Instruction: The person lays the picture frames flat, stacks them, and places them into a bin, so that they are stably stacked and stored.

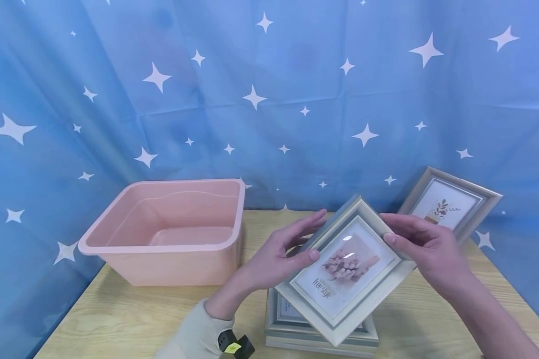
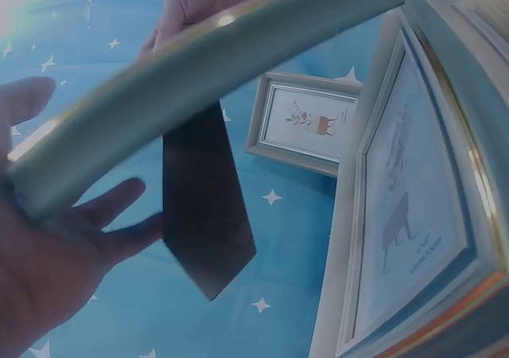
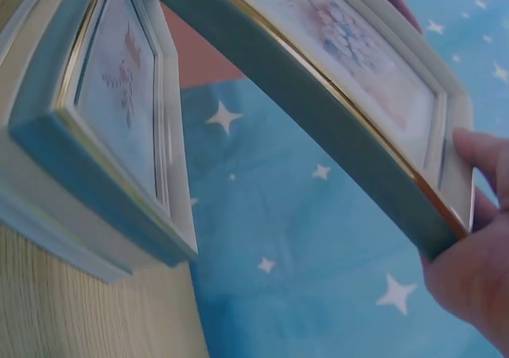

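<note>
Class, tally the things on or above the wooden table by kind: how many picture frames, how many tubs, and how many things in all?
Picture frames: 3, namely the held frame gripped by the left hand and right hand, the flat frame under it, and the leaning frame behind.
Pink tubs: 1, the pink tub.
Total: 4.

I am holding both hands up in front of me, my left hand [image 1: 282,252] turned palm inward with the fingers stretched forward and the thumb pressing in from the near side. My right hand [image 1: 424,244] is mirroring it, fingers curling over and thumb pinching, with the bare forearm angling back toward me while a pale sleeve is covering my left wrist.
</note>
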